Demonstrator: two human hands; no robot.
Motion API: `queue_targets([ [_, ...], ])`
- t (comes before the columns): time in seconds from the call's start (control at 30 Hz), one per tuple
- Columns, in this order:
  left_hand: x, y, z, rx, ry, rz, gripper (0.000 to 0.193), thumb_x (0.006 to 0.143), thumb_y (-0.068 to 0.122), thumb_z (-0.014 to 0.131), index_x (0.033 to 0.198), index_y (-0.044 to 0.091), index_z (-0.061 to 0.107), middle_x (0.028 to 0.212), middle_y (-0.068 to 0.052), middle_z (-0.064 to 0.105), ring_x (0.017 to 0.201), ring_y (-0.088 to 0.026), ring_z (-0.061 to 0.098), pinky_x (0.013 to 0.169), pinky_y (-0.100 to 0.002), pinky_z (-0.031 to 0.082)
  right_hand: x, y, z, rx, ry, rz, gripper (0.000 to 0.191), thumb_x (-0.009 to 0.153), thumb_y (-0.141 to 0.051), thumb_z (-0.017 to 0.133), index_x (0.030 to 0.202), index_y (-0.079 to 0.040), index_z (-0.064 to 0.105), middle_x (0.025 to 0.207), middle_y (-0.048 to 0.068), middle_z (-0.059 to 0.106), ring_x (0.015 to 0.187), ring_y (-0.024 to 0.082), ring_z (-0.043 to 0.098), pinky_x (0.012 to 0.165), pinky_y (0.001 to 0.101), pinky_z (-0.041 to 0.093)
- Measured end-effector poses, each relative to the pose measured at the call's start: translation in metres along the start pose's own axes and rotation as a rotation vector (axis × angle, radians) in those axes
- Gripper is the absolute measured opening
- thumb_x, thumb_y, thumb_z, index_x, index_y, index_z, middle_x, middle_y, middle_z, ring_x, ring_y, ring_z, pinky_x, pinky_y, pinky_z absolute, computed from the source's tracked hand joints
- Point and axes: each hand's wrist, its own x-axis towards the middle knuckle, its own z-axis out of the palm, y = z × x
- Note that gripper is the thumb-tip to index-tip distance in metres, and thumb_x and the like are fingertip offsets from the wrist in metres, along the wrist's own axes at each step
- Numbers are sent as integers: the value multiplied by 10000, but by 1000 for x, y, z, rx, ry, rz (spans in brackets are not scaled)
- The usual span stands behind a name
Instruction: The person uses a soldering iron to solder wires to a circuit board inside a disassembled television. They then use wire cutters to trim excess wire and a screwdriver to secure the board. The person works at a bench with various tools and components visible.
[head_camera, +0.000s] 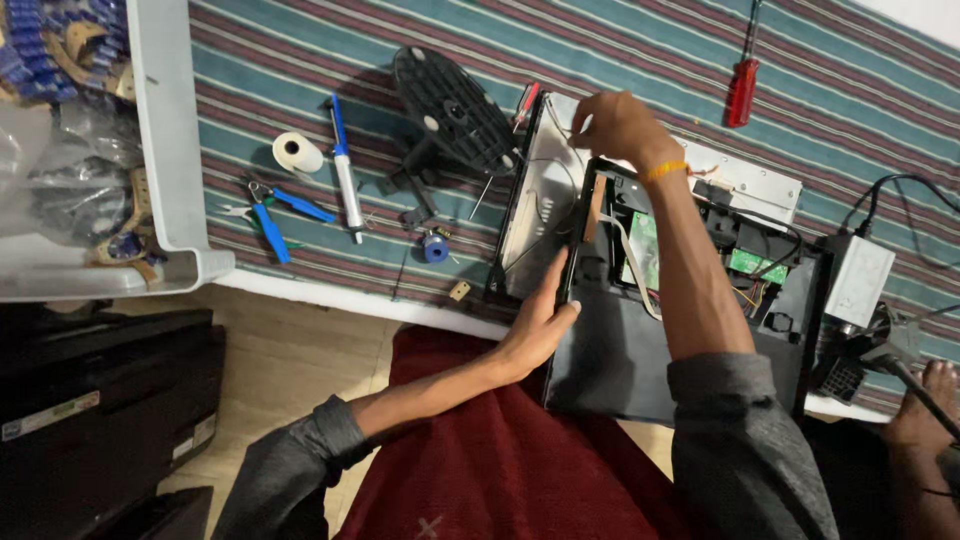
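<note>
An opened flat-screen monitor (640, 330) lies face down, partly on the striped mat (620, 60) and partly over the person's lap. Its black back cover is lifted on one side, which exposes green circuit boards (757, 265), a pale ribbon cable and a metal shield plate (545, 210) beside them.

The left hand (540, 325) lies flat against the cover's left edge, fingers stretched out and pressing along the rim, gripping nothing. The right hand (615, 125) reaches across the monitor to its far edge, fingers curled in and pinched at a thin wire by the shield plate; whether it truly holds the wire cannot be told. An orange thread band circles that wrist.

Just beyond the plate stands the monitor's round black stand base (452, 108), tipped on its side. To its left on the mat lie a blue-and-white desoldering pump (345, 175), blue-handled pliers (268, 215) and a roll of white tape (297, 152). A red-handled screwdriver (742, 90) lies well apart near the mat's far edge. A grey power adapter (857, 280) with black cables sits just right of the monitor. A grey plastic bin (165, 140) occupies the left side.
</note>
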Motion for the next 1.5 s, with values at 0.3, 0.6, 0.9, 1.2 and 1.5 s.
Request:
queue_targets([
  [0.3, -12, -12, -17, -39, -47, 44, 786, 949, -7, 530, 1638, 147, 183, 1661, -178, 330, 1545, -315, 333, 1216, -397, 308, 15, 2, 21, -373, -51, 78, 486, 602, -476, 908, 963, -164, 812, 888, 145, 754, 833, 352, 723, 712, 497, 559],
  [0.6, -12, -34, -28, -32, -46, -28, 818, 902, -33, 553, 1615, 150, 196, 1625, -189, 335, 1532, -350, 306, 1215, -422, 280, -16, 1, 24, 460, 108, 71, 86, 875, -172, 723, 909, -94, 707, 809, 141, 752, 664, 179, 726, 616, 344, 607],
  [0.9, -9, -43, -39, 10, -40, -12, 827, 874, -58, 528, 1616, 144, 223, 1606, -196, 408, 1505, -330, 392, 1199, -427, 341, -33, -40, -15, 986, 267, -40, 192, 1044, -164, 646, 1128, -7, 717, 959, 106, 748, 583, 96, 623, 538, 260, 547],
  [1.2, 26, -49, -59, 124, 155, -35, 659, 924, 2, 573, 1538, 139, 377, 1489, -134, 525, 1339, -293, 546, 1082, -382, 452, -143, -33, 63, 965, 380, 22, 299, 1007, -135, 609, 1285, -29, 588, 949, 118, 750, 681, 140, 704, 540, 271, 527],
  [1.5, 56, -7, -65, 532, 158, 536, 488, 969, 33, 644, 1438, 82, 521, 1479, -178, 501, 1414, -347, 474, 1186, -436, 404, -163, 32, 151, 1243, 554, 168, 222, 989, -93, 694, 1180, 16, 668, 976, 91, 722, 792, 146, 700, 670, 285, 567],
])
